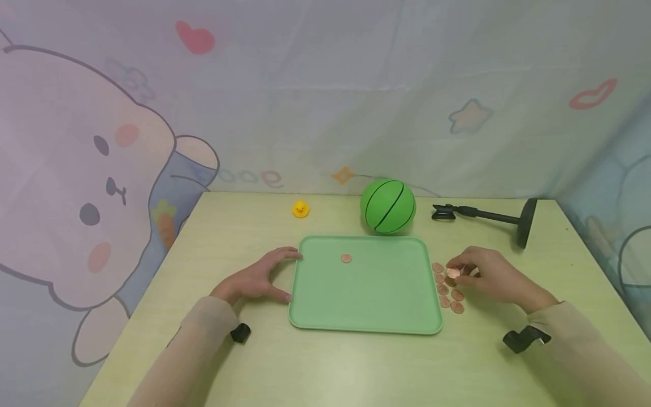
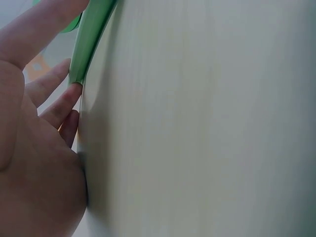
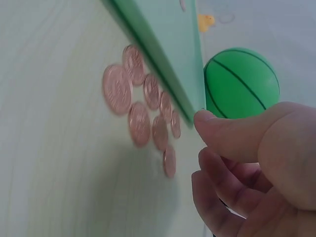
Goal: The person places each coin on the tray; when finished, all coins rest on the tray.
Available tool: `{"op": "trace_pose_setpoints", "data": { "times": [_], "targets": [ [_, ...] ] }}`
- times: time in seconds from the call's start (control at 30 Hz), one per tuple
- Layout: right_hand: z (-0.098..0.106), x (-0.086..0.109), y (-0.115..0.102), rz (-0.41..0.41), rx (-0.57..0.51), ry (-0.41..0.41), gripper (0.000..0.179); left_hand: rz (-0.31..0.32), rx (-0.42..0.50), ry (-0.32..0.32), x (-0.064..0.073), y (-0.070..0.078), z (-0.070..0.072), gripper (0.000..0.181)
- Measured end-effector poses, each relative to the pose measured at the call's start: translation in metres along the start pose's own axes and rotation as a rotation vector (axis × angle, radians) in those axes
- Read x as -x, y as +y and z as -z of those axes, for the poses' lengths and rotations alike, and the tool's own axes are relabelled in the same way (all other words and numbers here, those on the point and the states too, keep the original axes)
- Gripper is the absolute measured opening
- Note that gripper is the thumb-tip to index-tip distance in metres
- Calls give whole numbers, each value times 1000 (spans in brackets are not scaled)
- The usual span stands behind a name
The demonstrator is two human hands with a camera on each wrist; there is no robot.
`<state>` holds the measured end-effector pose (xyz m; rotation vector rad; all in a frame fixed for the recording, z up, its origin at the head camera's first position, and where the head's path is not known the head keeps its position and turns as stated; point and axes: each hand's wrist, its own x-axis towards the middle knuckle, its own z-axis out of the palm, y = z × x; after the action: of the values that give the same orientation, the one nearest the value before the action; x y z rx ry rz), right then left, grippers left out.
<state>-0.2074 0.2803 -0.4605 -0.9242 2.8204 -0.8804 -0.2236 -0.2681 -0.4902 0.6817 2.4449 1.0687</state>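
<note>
A light green rectangular tray lies on the table with one copper coin near its back left. My left hand is at the tray's left side, thumb and fingers spread apart, tips against the rim; the left wrist view shows fingertips at the tray edge. My right hand pinches a copper coin between thumb and fingertips, above the table just right of the tray. That coin is hidden in the right wrist view. Several copper coins lie flat beside the tray's right edge, below my right hand.
A green ball with black lines stands behind the tray. Further left sits a small yellow duck. A black stand with a round base lies on its side at the back right. A printed cloth hangs behind the table.
</note>
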Motion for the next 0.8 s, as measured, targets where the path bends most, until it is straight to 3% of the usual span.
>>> {"op": "trace_pose_setpoints", "data": {
  "times": [0.3,0.8],
  "targets": [
    [-11,-27,-20,-40,-84,-53,19,-4,9,-1,0,-2,-1,93],
    [-41,-71,-41,50,-69,-82,21,16,7,0,1,-3,-2,92]
  ]
}}
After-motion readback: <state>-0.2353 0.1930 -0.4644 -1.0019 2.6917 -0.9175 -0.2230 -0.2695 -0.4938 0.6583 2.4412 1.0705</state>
